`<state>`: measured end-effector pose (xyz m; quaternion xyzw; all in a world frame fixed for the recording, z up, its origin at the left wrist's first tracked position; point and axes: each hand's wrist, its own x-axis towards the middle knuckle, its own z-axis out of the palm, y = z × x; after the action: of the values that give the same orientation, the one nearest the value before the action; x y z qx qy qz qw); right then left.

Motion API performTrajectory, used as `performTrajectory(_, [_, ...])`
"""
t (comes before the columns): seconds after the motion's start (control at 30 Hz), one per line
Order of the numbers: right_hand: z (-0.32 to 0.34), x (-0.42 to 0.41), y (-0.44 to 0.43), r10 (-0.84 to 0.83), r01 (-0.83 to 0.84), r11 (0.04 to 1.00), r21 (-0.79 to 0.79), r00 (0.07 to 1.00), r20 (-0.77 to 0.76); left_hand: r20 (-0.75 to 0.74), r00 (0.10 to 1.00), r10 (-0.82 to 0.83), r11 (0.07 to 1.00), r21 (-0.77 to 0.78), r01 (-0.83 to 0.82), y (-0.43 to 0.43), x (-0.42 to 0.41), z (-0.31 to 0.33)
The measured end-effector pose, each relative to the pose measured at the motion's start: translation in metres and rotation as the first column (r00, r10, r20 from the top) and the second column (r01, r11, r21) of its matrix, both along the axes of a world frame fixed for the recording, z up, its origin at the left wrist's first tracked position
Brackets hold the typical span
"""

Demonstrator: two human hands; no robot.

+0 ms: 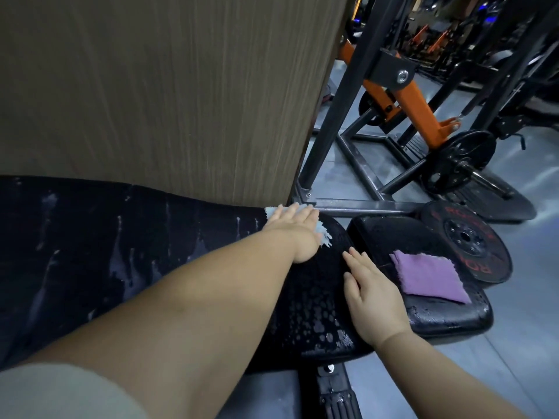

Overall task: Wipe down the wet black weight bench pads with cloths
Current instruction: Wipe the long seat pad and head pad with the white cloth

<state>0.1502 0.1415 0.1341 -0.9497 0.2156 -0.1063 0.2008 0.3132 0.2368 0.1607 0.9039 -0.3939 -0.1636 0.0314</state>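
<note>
While my left hand (295, 229) presses one cloth (326, 239) (pale, perhaps blue) straight-fingered, my right hand (372, 297) lies flat; second cloth (429, 276) tops second pad (447, 320).

pale cloth (326, 238): mostly under left hand (295, 228), only edges show | long pad (90, 237): cut by left edge, forearm (211, 282) covers part | red-lettered plate (467, 237): partly behind seat pad (393, 234) | far machines (453, 31): dim, blurred

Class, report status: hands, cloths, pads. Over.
Left hand flat, pressing pale cloth on long pad. Right hand flat on pad. Purple cloth idle on seat pad. Long pad wet.
</note>
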Motion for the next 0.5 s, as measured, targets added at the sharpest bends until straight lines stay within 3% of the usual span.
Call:
performTrajectory(0.3, [-0.004,0.002,-0.002,-0.016,0.016,1.000,-0.026,1.000,0.008,-0.009,0.995,0.096,0.995,-0.001,-0.096,-0.013,0.033,0.000])
performTrajectory(0.5, [-0.001,0.002,-0.002,-0.024,0.023,0.999,-0.026,1.000,-0.003,-0.002,0.999,0.043,0.999,0.032,-0.042,0.006,-0.002,0.003])
